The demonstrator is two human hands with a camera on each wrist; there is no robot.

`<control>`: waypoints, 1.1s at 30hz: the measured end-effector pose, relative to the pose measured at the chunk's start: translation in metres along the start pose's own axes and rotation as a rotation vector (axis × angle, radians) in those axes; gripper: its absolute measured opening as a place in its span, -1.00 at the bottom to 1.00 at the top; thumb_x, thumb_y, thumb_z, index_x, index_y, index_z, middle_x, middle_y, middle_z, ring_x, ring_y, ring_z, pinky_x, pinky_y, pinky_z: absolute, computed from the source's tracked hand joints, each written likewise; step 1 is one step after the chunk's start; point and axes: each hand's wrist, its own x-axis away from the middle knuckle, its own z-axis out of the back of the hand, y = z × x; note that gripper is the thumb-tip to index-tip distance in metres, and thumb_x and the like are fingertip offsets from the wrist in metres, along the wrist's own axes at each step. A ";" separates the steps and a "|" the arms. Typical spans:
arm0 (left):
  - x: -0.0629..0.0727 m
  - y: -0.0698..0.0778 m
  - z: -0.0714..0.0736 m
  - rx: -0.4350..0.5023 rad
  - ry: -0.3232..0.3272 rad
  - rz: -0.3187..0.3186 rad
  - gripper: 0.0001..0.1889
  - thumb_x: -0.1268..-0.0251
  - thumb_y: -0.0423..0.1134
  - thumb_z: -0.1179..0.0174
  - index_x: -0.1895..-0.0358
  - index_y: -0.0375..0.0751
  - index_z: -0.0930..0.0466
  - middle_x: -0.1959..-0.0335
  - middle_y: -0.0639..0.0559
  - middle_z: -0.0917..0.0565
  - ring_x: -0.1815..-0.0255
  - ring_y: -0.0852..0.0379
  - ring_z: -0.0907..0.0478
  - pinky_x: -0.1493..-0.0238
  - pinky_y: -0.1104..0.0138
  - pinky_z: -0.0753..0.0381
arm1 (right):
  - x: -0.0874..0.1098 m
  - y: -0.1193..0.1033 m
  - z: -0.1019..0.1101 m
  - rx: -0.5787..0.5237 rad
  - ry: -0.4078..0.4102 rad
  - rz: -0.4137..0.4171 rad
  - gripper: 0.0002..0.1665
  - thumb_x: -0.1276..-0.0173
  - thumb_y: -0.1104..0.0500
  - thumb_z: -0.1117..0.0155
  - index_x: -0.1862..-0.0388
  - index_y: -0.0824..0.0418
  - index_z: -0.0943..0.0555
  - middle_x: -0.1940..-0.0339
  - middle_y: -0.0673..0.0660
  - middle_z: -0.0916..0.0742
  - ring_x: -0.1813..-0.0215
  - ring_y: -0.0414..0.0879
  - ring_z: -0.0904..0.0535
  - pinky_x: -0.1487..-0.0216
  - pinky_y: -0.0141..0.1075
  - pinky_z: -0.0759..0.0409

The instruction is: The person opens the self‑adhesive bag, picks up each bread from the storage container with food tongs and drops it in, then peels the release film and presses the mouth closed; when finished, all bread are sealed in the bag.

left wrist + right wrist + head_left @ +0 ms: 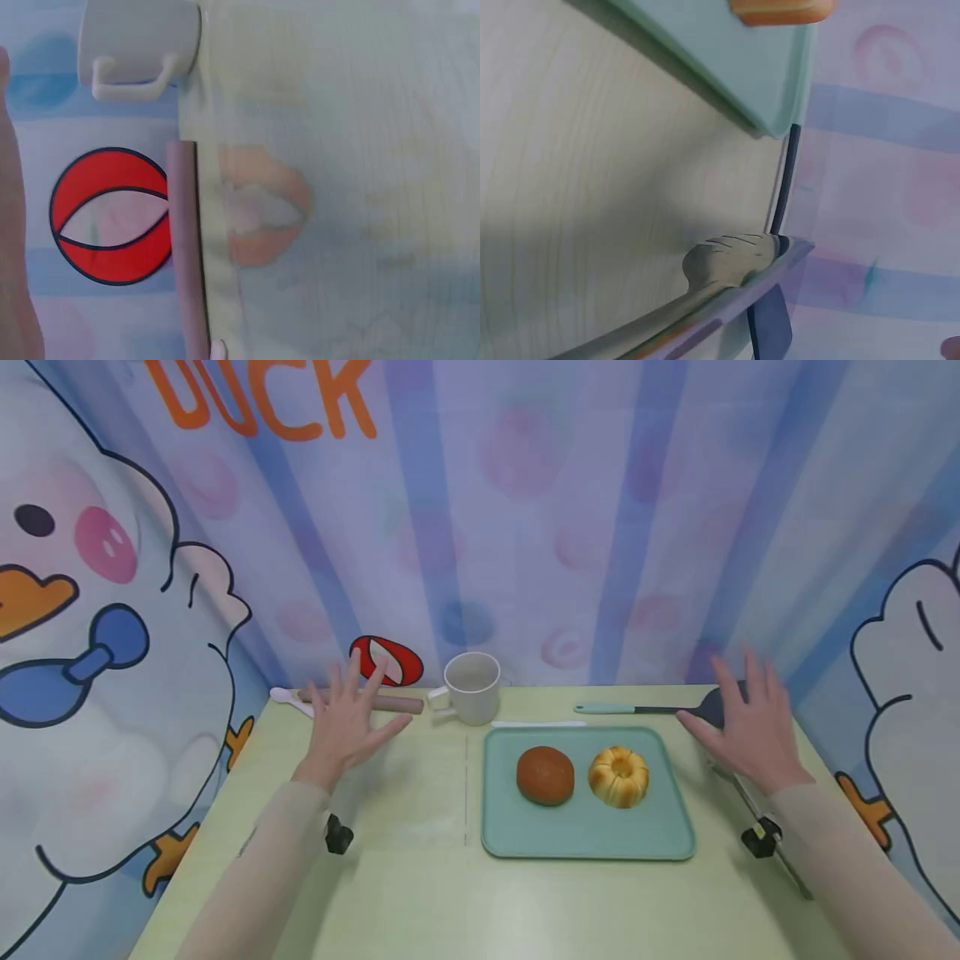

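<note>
My left hand (345, 731) hovers with spread fingers above the table's back left. Under and behind it lie a pinkish-brown rolling pin (397, 703) and a pale spoon-like utensil (282, 695). On the right, my right hand (753, 735) is also spread, holding nothing. It partly hides a turner (660, 709) with a mint handle and dark blade. Metal tongs (731, 262) lie beneath that hand, their scalloped tips beside the turner in the right wrist view. Between the hands, a mint tray (585, 839) carries a round brown bun (545, 775) and a golden fluted bread (618, 777).
A white mug (472, 689) stands at the back edge, its handle facing left. Behind the tray lies a thin white utensil (538, 724). A printed curtain (525, 527) with duck figures borders the pale wooden table (420, 902) at the back and sides.
</note>
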 end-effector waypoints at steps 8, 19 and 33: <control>0.027 0.017 0.007 0.179 -0.054 -0.078 -0.10 -0.48 0.37 -0.07 -0.72 0.09 -0.01 -0.71 -0.22 -0.11 -0.09 -0.32 -0.69 -0.03 -0.19 -0.66 | 0.025 -0.001 0.013 -0.098 -0.090 -0.092 0.11 -0.49 -0.29 -0.26 -0.75 0.17 0.00 -0.71 0.51 0.00 -0.57 0.63 -0.04 -0.35 0.58 -0.09; 0.057 0.030 -0.012 0.288 -0.094 -0.217 -0.26 -0.52 0.16 -0.15 -0.61 -0.13 -0.28 -0.60 -0.23 -0.33 -0.53 -0.30 -0.34 -0.46 -0.31 -0.29 | 0.071 0.016 0.014 -0.010 -0.193 -0.166 0.17 -0.48 -0.33 -0.25 -0.66 0.42 -0.06 -0.46 0.77 -0.24 -0.39 0.71 -0.19 -0.21 0.60 -0.20; 0.079 0.031 -0.051 0.300 -0.253 -0.138 -0.31 -0.53 0.27 -0.12 -0.59 0.06 -0.37 -0.68 -0.09 -0.24 -0.68 -0.33 -0.10 -0.53 -0.45 0.01 | 0.107 0.023 0.009 -0.031 -0.304 -0.291 0.25 -0.51 -0.38 -0.18 -0.74 0.29 0.19 -0.47 0.83 -0.08 -0.35 0.84 -0.06 -0.04 0.70 -0.22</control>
